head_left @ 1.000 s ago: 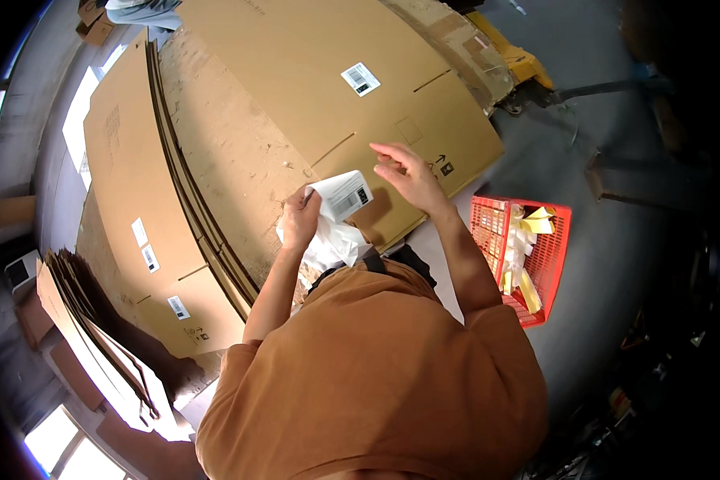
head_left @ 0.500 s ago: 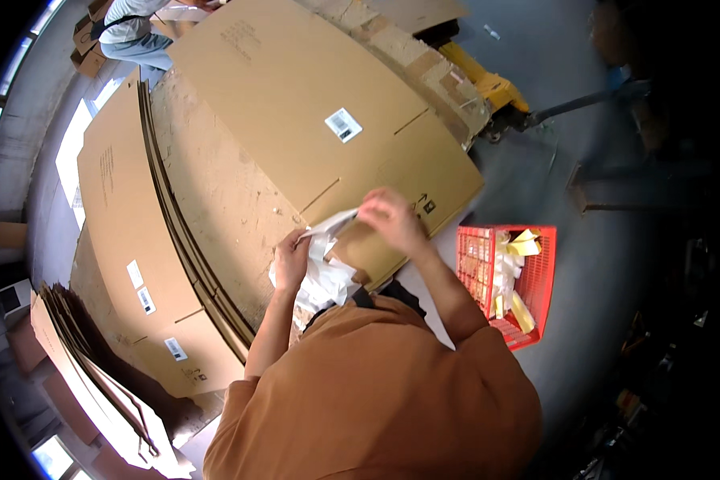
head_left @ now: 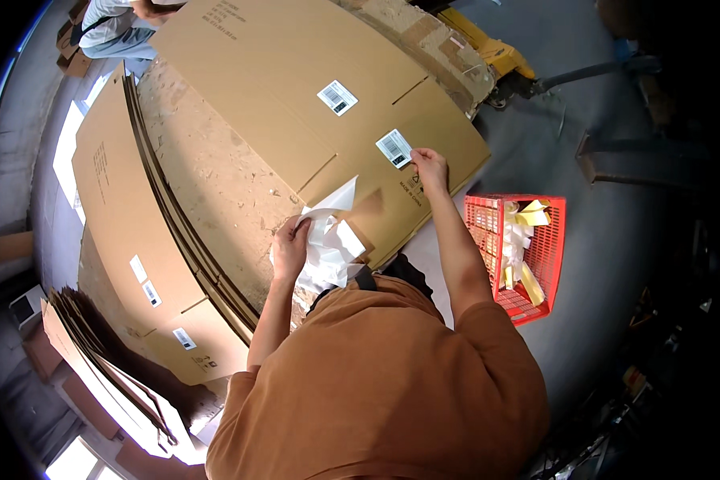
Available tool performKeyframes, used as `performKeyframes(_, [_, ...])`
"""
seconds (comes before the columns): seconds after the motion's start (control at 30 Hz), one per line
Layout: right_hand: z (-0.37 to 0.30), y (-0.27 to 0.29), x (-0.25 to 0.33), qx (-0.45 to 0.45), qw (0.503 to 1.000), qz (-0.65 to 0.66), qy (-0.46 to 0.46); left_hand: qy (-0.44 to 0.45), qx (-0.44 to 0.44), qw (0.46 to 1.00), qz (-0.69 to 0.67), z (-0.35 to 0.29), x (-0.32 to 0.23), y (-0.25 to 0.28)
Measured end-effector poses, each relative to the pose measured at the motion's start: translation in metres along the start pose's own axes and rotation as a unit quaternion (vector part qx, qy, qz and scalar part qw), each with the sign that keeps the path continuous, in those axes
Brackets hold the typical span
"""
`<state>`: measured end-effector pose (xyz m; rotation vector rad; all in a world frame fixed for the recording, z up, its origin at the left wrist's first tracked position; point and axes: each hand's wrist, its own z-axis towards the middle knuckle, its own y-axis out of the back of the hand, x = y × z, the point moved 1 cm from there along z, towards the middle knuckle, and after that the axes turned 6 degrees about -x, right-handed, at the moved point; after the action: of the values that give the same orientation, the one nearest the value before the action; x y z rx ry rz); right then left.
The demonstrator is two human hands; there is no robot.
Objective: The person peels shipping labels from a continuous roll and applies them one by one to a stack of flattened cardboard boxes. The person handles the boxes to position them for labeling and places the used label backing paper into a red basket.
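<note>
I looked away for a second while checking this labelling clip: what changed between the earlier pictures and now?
The right hand moved from the bundle out onto the flattened brown cardboard box, and now presses a white barcode label there. A second ago a similar label lay against the crumpled white backing paper. The left hand kept gripping that paper; the red plastic basket stayed put.

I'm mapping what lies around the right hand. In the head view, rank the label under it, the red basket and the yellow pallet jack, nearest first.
From the right hand:
1. Label, touching its fingertips, on the flat cardboard.
2. Red basket, on the floor to its right.
3. Yellow pallet jack, beyond the cardboard's far edge.
</note>
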<state>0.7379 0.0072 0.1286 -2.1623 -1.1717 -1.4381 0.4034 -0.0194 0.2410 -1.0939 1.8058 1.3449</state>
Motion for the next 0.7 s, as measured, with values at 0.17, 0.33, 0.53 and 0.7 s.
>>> performKeyframes(0.17, [0.001, -0.005, 0.008, -0.003, 1.0, -0.023, -0.006, 0.006, 0.008, 1.0, 0.006, 0.0, 0.001, 0.001])
performKeyframes(0.33, [0.003, -0.006, 0.008, -0.008, 0.999, -0.037, 0.001, 0.009, 0.002, 1.0, 0.004, 0.001, -0.003, 0.002])
performKeyframes(0.53, [0.012, -0.009, 0.001, -0.047, 0.982, -0.17, 0.059, -0.001, -0.004, 1.0, -0.011, 0.002, 0.002, 0.001])
performKeyframes(0.7, [-0.007, -0.02, 0.021, -0.05, 0.856, -0.458, 0.233, 0.066, -0.032, 0.991, -0.115, 0.003, 0.005, 0.004])
